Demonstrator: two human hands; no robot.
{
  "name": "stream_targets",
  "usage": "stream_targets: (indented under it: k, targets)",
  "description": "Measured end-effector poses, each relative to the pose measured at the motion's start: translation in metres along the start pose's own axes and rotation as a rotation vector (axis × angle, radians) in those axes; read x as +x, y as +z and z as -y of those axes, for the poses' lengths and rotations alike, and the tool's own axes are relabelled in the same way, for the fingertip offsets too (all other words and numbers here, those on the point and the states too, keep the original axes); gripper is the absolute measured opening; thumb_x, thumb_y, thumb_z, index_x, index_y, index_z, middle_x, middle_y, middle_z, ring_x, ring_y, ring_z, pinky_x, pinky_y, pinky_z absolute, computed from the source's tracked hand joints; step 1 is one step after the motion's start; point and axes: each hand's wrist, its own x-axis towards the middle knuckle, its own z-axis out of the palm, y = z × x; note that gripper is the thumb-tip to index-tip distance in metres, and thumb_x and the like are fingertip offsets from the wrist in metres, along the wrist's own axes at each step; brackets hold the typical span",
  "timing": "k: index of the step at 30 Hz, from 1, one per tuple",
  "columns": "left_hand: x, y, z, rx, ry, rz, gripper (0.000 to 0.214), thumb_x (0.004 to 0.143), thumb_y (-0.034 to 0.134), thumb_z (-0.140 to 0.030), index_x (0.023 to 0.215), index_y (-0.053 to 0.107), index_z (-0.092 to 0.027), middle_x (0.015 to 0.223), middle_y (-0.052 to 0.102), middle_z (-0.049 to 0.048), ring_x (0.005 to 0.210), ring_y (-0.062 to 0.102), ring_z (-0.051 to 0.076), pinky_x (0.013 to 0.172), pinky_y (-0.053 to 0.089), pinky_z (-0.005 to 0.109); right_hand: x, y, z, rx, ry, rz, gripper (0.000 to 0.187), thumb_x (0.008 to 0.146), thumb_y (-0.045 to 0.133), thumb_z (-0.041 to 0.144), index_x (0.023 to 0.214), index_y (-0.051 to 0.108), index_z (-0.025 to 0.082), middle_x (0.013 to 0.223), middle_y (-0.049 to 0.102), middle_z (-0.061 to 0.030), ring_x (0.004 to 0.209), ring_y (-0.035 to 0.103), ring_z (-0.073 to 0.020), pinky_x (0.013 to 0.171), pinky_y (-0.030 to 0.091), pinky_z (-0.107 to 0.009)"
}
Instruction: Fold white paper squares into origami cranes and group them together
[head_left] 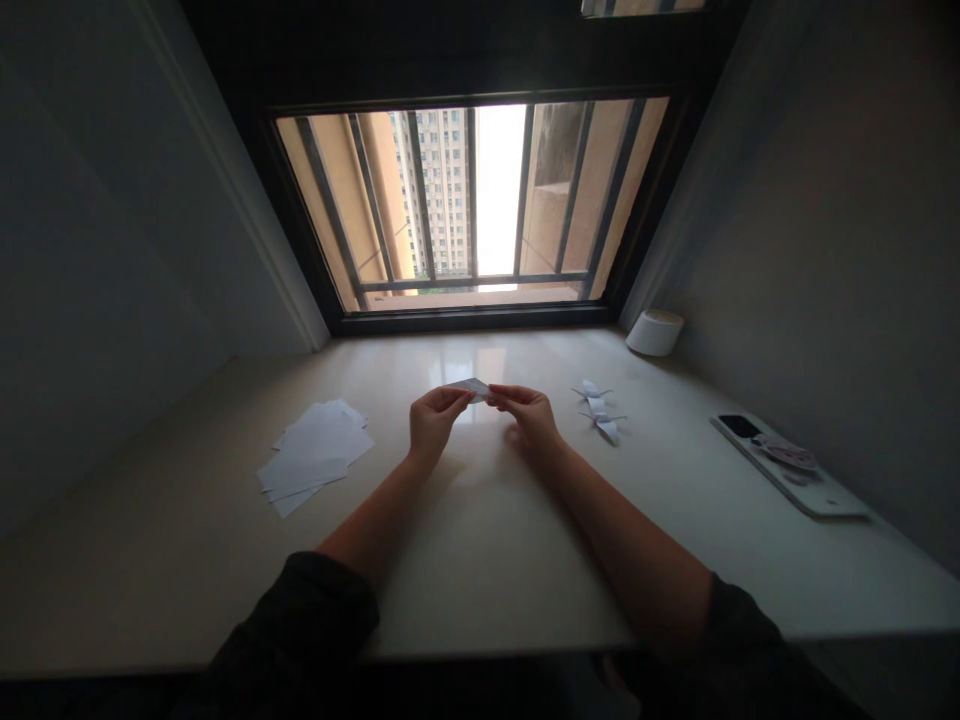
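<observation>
Between my two hands is a small folded piece of paper point(472, 385), held up over the middle of the pale counter point(480, 560). My left hand point(435, 420) pinches its left side between thumb and fingers. At the right corner, my right hand point(529, 408) has the paper between thumb and fingertips. The lower part of the paper is partly covered by my fingers. To the right of my right hand, two folded paper cranes point(600, 410) lie close together on the counter.
A loose pile of white paper sheets point(315, 450) lies on the left. At the right, a phone point(787, 470) rests near the wall, with a decorated grip on its back. A white cylindrical object point(655, 332) stands in the back right corner, beside the barred window point(472, 210).
</observation>
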Motion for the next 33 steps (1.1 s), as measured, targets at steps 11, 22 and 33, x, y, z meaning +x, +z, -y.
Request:
stream_targets:
  k: [11,22,33]
  targets:
    - [0.000,0.000,-0.002,0.003,0.026,0.025,0.021,0.061,0.077,-0.028,0.074,0.069,-0.014,0.081,0.072,0.0078,0.077,0.068,0.021,0.078,0.052,0.036,0.006,-0.006,-0.004,0.011,0.078,0.027,0.026,0.056,0.079,0.029,0.081,0.074,0.022,0.071,0.072,-0.0039,0.071,0.065,-0.0184,0.065,0.043,-0.029]
    - [-0.003,0.003,-0.006,0.006,0.006,-0.006,0.031,0.062,0.077,-0.033,0.082,0.061,-0.015,0.081,0.072,0.0081,0.076,0.068,0.020,0.071,0.051,0.032,0.005,-0.005,-0.003,0.006,0.066,0.010,0.028,0.055,0.078,0.030,0.081,0.073,0.022,0.070,0.072,-0.0044,0.070,0.065,-0.0191,0.065,0.042,-0.030]
    - [-0.007,0.006,0.002,-0.048,-0.129,-0.004,0.040,0.061,0.077,-0.034,0.093,0.064,-0.014,0.087,0.071,0.0102,0.081,0.066,0.020,0.076,0.049,0.034,-0.003,0.008,-0.006,0.039,0.027,-0.009,0.025,0.056,0.079,0.029,0.079,0.073,0.022,0.069,0.071,-0.0031,0.066,0.063,-0.0169,0.063,0.040,-0.028]
